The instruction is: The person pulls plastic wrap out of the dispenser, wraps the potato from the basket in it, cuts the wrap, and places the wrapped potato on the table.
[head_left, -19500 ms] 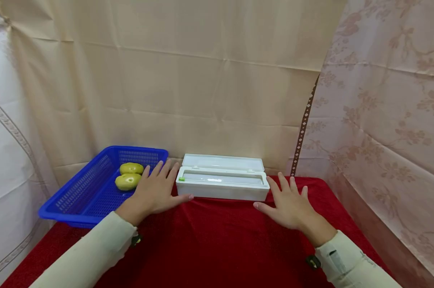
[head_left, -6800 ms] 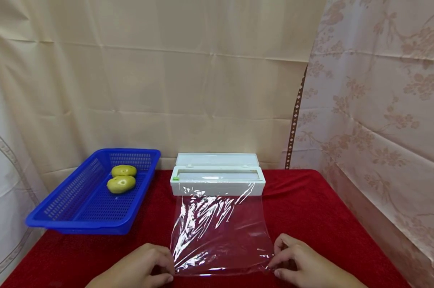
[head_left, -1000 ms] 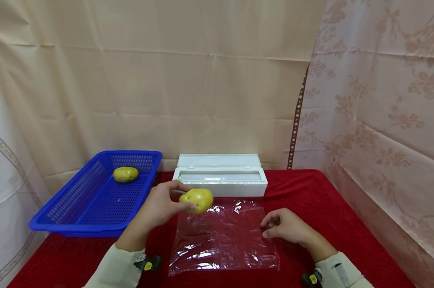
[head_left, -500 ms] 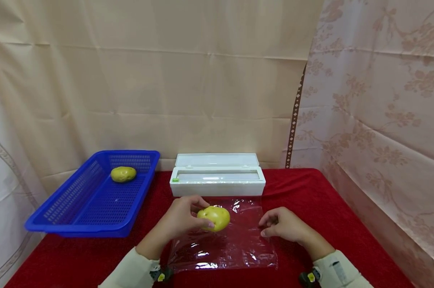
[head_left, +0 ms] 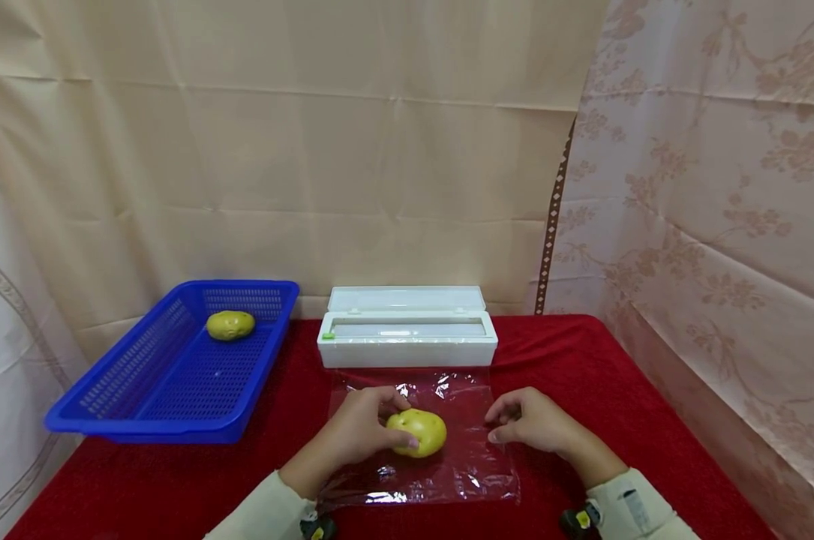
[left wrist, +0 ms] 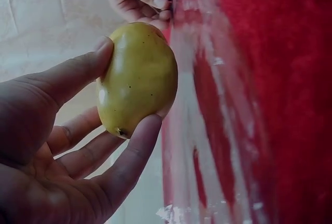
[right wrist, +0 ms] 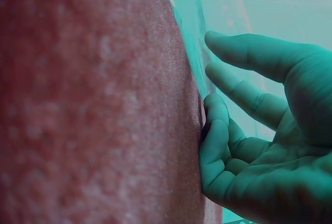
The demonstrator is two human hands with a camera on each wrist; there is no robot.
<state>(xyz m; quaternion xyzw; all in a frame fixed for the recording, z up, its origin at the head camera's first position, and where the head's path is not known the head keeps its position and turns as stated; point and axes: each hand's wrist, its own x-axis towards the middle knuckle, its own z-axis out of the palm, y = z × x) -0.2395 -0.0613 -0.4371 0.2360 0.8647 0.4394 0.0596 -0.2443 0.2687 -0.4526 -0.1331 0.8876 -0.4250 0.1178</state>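
Observation:
My left hand (head_left: 358,427) grips a yellow potato (head_left: 425,433) between thumb and fingers, low over the clear cling film (head_left: 447,480) spread on the red cloth. In the left wrist view the potato (left wrist: 139,76) shows a smooth skin with small dark spots, thumb on one side and a fingertip on the other. Beside the film's right edge rests my right hand (head_left: 533,421), loosely curled and holding nothing. From the right wrist, that hand (right wrist: 259,172) shows its thumb and forefinger apart, its lower fingers bent against the cloth.
Behind the film stands a white cling film dispenser (head_left: 407,354), lid raised, with a green slider (head_left: 328,336) at its left end. A blue plastic basket (head_left: 150,429) at the left holds another potato (head_left: 229,325). Curtains hang behind and at the sides.
Earlier, film was pulled out of the dispenser by both hands, and one potato left the basket. Within the last second, my left hand brought it rightward and down over the film; the right stayed put.

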